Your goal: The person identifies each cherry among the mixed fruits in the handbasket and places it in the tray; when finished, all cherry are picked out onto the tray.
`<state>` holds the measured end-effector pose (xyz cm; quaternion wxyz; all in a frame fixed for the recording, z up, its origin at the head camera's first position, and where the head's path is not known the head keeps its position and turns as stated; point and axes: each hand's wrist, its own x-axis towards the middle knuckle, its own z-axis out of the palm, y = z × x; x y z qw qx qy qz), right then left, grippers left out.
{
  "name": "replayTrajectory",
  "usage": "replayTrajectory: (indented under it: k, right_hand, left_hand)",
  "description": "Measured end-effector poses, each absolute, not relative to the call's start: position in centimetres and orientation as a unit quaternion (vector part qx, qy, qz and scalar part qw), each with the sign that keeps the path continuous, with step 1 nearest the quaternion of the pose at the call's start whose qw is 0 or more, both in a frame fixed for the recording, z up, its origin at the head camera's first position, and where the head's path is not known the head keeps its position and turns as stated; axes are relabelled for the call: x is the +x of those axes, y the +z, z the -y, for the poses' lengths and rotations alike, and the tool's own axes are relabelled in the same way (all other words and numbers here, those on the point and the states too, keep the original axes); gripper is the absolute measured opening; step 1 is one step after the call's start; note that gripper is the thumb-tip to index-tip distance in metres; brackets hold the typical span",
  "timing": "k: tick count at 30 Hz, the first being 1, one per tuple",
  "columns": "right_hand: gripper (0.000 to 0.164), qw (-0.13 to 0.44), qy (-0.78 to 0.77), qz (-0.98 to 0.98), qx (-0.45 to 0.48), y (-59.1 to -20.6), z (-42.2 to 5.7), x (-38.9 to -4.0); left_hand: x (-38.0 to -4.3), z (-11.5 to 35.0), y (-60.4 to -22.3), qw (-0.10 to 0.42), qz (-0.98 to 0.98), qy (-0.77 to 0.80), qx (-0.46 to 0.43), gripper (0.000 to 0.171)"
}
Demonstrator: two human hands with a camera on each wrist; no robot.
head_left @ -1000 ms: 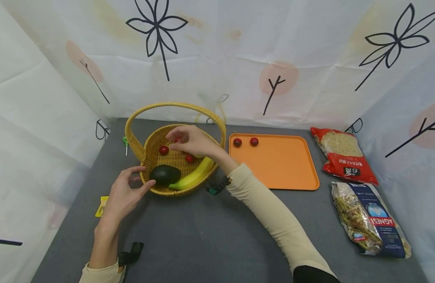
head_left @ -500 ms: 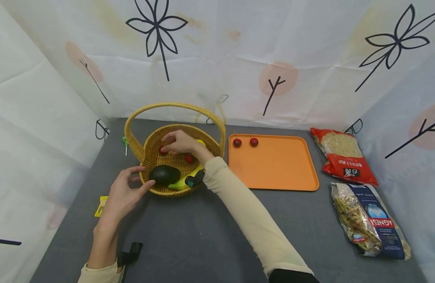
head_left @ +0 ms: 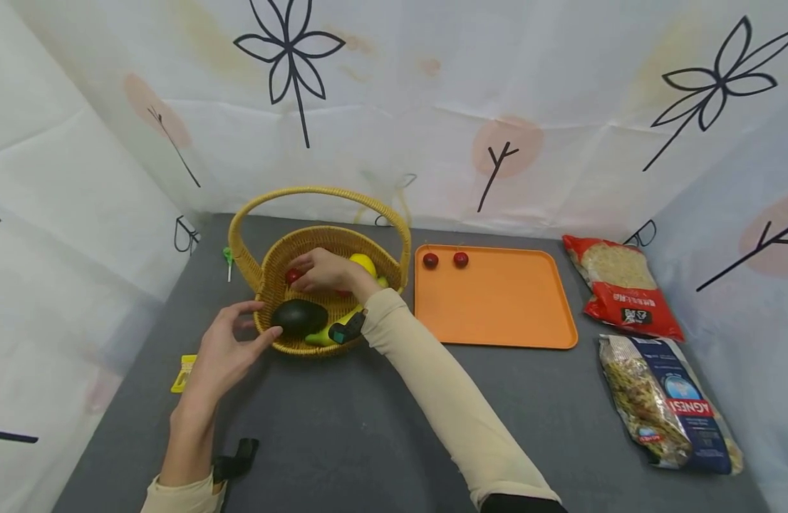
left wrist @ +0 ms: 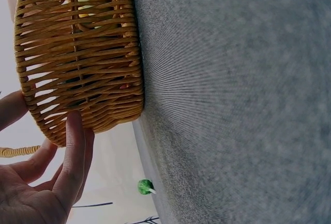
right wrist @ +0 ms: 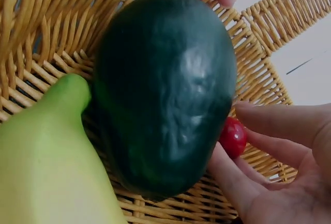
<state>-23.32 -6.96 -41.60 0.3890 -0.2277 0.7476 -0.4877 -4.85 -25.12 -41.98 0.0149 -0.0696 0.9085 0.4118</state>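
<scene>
In the head view a yellow wicker basket (head_left: 333, 231) holds a dark green avocado (head_left: 299, 317), a banana (head_left: 317, 338), a yellow round fruit (head_left: 363, 263) and red cherries. My right hand (head_left: 330, 272) reaches into it, thumb and fingertips around a cherry (head_left: 293, 276) at the left inside. In the right wrist view that cherry (right wrist: 234, 137) sits between the fingers, beside the avocado (right wrist: 165, 89). With fingers spread and fairly straight, my left hand (head_left: 227, 345) touches the basket's near left side. The left wrist view shows its fingertips against the woven outer wall.
An orange tray (head_left: 496, 299) with two cherries at its back left lies right of the basket. Farther right are a red food bag (head_left: 625, 288) and a blue pasta bag (head_left: 672, 402). A green-topped item (head_left: 228, 254) and a yellow item (head_left: 184, 373) lie at the left.
My right hand has moved left and slightly nearer inside the basket, from above the fruit to around the left cherry. The left hand stays at the basket's side.
</scene>
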Motion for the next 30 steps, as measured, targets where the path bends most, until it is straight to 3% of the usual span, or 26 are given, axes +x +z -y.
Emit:
replayTrajectory:
  k: [5,16,30]
  right_hand:
    - [0.056,0.38,-0.498,-0.748,-0.218,-41.7,7.2,-23.1]
    - [0.04,0.27,-0.478,-0.784,-0.289,-40.1,5.5,-22.5]
    - [0.036,0.221,-0.534,-0.729,-0.368,-36.0,-1.7,-17.0]
  left_hand:
    - [-4.7,25.1,-41.9,0.016,-0.909,0.41,-0.069,0.067]
    - [-4.6,25.2,-41.8,0.019,-0.908,0.411,-0.075,0.068]
    - [-4.8,25.2,-41.9,0.022,-0.909,0.41,-0.074,0.069]
